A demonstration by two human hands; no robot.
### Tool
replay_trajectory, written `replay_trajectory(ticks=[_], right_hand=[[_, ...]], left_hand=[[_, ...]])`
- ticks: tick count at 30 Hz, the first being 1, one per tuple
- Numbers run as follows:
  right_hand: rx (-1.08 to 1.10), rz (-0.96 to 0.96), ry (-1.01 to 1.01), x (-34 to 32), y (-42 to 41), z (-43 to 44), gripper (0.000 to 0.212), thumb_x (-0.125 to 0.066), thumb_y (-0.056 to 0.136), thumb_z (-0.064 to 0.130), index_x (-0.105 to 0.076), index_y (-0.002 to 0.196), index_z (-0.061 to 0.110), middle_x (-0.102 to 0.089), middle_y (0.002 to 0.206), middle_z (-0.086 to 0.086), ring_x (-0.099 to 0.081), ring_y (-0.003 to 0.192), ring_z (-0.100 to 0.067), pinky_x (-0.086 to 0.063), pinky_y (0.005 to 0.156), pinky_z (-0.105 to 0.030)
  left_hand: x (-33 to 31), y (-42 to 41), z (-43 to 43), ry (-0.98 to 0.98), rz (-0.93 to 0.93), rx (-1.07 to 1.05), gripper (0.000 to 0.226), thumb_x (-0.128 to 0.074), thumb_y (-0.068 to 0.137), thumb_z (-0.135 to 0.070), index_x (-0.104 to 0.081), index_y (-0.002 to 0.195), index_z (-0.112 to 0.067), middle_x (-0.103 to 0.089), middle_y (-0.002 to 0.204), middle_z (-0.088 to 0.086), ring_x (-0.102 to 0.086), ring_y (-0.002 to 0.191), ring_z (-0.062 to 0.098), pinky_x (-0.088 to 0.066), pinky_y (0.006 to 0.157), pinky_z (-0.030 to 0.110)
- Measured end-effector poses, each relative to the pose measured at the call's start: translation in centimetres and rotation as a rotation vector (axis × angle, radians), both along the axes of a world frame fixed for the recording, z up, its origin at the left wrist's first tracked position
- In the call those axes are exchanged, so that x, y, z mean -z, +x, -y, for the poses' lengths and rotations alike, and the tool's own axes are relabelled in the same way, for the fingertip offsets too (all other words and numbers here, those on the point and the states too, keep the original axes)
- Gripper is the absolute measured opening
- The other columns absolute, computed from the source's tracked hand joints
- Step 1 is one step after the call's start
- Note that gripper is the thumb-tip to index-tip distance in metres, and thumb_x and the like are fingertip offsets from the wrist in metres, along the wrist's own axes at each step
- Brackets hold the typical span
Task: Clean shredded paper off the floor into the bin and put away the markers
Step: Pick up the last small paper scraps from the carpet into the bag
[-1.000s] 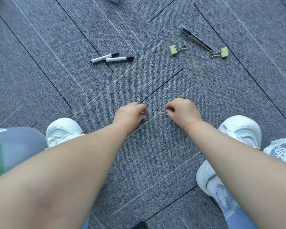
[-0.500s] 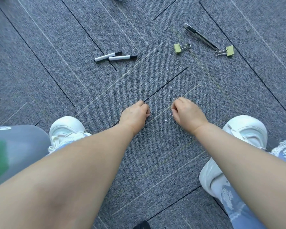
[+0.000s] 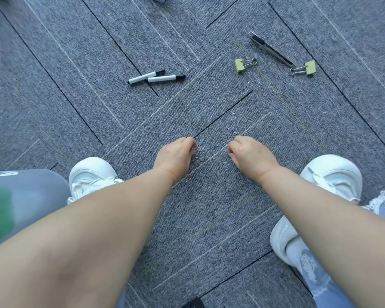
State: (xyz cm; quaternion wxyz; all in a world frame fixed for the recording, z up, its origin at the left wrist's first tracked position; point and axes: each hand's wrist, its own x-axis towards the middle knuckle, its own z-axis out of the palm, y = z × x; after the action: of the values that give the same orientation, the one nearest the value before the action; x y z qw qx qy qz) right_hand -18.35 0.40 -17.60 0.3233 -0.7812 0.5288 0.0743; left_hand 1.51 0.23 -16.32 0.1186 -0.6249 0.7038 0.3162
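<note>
Still gleaning scraps, hands parting

Both hands low on the floor (image 3: 209,223). Left hand (image 3: 176,155) and right hand (image 3: 250,155): fingers curled under, tips at the carpet. Whether either pinches paper, cannot tell. Over the last second they have drawn slightly apart. A few white paper (image 3: 224,162) flecks lie between them, nearer the right hand. Markers (image 3: 156,77) far left, tips crossing, unmoved. Grey tub near left, probably the bin (image 3: 31,192). Judgement: the bulk of the paper looks gone and only crumbs remain; the marker step is not begun.
</note>
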Motion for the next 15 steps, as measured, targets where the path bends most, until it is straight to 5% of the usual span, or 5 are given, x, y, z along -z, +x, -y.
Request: replay_trajectory(ticks=[10, 15], right_hand=[[0.052, 0.107, -0.050, -0.6, 0.1, -1.8, 0.003, -0.055, 0.083, 0.003, -0.055, 0.082, 0.000, -0.057, 0.080, -0.015, -0.053, 0.076, -0.029, -0.049, 0.069, -0.041], [0.088, 0.074, 0.041, -0.7, 0.6, -2.2, 0.012, -0.051, 0.086, 0.010, -0.060, 0.090, 0.004, -0.061, 0.090, -0.010, -0.055, 0.088, -0.027, -0.047, 0.079, -0.036]], left_hand=[[-0.4, 0.3, -0.3, -0.015, 0.001, 0.107, 0.021, -0.046, 0.095, -0.030, -0.065, 0.104, -0.024, -0.061, 0.105, -0.006, -0.059, 0.094, 0.019, -0.048, 0.078, 0.029], [-0.2, 0.1, -0.1, -0.006, 0.006, 0.099, 0.020, -0.048, 0.095, -0.026, -0.066, 0.103, -0.024, -0.061, 0.108, -0.007, -0.059, 0.097, 0.018, -0.046, 0.080, 0.026]])
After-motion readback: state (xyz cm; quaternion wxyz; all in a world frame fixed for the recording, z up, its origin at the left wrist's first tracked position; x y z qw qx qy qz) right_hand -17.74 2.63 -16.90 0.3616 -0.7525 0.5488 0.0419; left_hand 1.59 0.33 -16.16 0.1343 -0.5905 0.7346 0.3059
